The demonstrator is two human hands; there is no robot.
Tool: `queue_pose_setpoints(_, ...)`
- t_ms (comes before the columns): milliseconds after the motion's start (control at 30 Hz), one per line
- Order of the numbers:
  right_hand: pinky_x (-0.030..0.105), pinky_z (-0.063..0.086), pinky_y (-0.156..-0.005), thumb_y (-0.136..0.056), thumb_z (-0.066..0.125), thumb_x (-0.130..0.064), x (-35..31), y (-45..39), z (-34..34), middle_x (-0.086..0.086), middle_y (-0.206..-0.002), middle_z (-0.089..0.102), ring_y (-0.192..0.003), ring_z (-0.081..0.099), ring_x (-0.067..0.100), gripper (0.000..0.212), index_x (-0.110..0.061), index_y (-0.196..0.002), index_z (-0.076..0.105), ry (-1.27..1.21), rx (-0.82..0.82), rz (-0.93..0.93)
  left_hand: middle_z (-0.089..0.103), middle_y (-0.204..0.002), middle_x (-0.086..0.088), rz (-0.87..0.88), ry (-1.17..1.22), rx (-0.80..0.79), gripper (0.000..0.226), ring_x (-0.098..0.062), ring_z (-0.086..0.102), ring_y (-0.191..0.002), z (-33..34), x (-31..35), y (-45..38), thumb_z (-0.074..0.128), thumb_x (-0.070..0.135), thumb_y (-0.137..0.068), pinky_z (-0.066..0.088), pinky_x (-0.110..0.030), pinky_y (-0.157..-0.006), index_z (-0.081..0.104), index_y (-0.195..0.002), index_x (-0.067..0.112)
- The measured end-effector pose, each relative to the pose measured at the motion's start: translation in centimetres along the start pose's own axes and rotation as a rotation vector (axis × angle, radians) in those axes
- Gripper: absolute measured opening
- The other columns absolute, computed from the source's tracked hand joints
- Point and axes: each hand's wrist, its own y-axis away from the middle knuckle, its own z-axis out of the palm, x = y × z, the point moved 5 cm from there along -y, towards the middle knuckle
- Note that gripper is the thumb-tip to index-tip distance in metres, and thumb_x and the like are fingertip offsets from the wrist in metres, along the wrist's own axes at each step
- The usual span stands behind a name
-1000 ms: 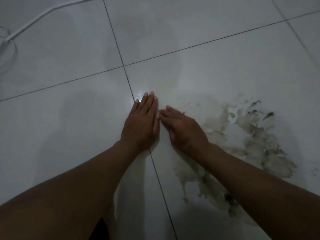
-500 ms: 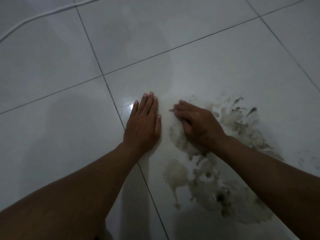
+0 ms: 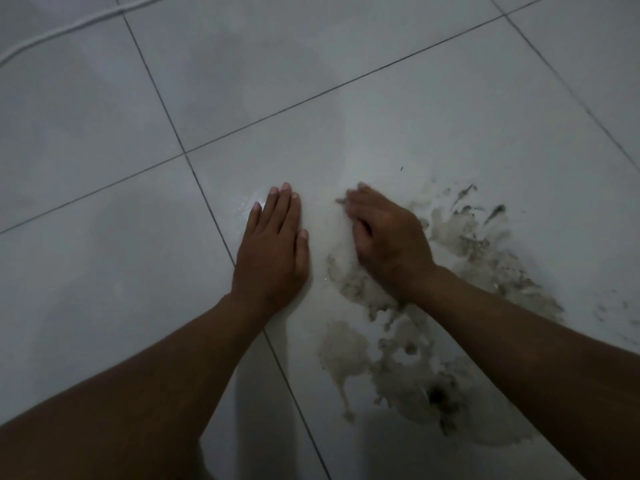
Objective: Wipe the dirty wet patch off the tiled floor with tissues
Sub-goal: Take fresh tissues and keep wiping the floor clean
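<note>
A dirty wet patch (image 3: 478,258) of grey-brown smears spreads over a white floor tile, right of centre, with a second pool (image 3: 412,379) nearer me and a dark clot in it. My right hand (image 3: 389,242) lies on the patch's left part with its fingers curled, pressing a soggy white tissue (image 3: 341,251) whose soiled edge shows beside the palm. Most of the tissue is hidden under the hand. My left hand (image 3: 273,251) rests flat on the floor just left of it, fingers together and holding nothing.
Large glossy white tiles with dark grout lines (image 3: 207,202) cover the whole view. A white cable (image 3: 69,27) runs across the far left corner. Fine dirt specks (image 3: 613,311) lie at the right edge.
My right hand has shifted right, away from the left hand, and onto the patch, and its fingers have curled. Smears now reach further left. The left hand stays flat in place.
</note>
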Motion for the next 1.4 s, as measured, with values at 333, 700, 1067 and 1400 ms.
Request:
queue_pose_setpoints(333,0.036,0.043,-0.107,-0.089,0.055,-0.006,-2.3,-1.8,2.4,0.004,-0.132,0.062,-0.13,0.052,0.019,0.037,-0.01,-0.124,0.065,-0.06,-0.178,-0.119,0.017,-0.162,-0.011,-0.002,0.01,-0.001,0.059,-0.019,0.007,-0.152,-0.1,0.0,-0.1,0.026,0.031,-0.101,0.008,-0.041,-0.124,0.023,-0.154,0.005)
queue_pose_setpoints(700,0.041,0.044,-0.1,-0.087,0.063,-0.005,3.3,-1.0,-1.8,0.002,-0.12,0.069,-0.124,0.056,0.028,0.026,-0.016,-0.107,0.074,0.136,0.019,0.005,0.022,-0.161,-0.012,0.078,0.042,-0.024,0.059,-0.021,0.013,-0.151,0.8,4.2,-4.1,0.03,0.03,-0.1,0.007,-0.037,-0.123,0.026,-0.153,0.004)
queue_pose_setpoints(1067,0.037,0.049,-0.1,-0.091,0.053,-0.01,3.5,-0.4,-2.0,0.011,-0.126,0.065,-0.121,0.058,0.025,0.028,-0.008,-0.113,0.071,0.094,0.081,0.142,0.019,-0.162,-0.014,0.132,0.015,-0.084,0.062,-0.023,0.011,-0.151,1.9,6.7,-7.8,0.026,0.032,-0.099,0.008,-0.041,-0.124,0.024,-0.153,0.003)
queue_pose_setpoints(1400,0.042,0.043,-0.106,-0.095,0.046,-0.004,8.0,-3.6,-3.1,0.011,-0.137,0.057,-0.13,0.05,0.027,0.033,-0.006,-0.122,0.064,0.045,0.167,0.446,0.016,-0.163,-0.012,0.154,-0.017,-0.082,0.061,-0.021,0.008,-0.151,2.4,6.6,-8.0,0.026,0.031,-0.099,0.008,-0.041,-0.124,0.021,-0.154,0.005)
